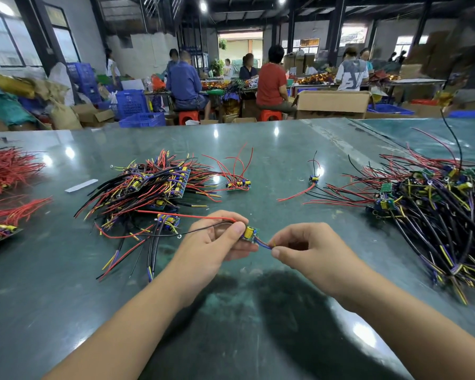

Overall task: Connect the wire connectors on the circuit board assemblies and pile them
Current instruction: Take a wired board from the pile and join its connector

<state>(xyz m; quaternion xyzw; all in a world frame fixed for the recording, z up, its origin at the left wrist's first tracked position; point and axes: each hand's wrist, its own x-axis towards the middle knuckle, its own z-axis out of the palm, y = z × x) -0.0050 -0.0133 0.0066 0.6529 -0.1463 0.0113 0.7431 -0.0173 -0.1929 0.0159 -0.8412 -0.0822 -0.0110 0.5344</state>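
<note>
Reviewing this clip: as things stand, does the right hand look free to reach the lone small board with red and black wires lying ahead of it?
Probably not yet: the right hand pinches wire ends of the circuit board held by the left hand. The table between it and the lone board is bare.

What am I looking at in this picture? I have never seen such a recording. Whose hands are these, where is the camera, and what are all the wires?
There is no machine here. A person wears a camera on the head, so the one picture looks forward and down at their own two bare hands.

The left hand holds a small circuit board with a yellow part on it. The right hand pinches the ends of the wires that come out of that board.

On the green table lie two heaps of similar boards with red, black and yellow wires: one pile on the left, a bigger pile on the right. Bundles of red wires lie at the far left. Other people work at tables behind.
</note>
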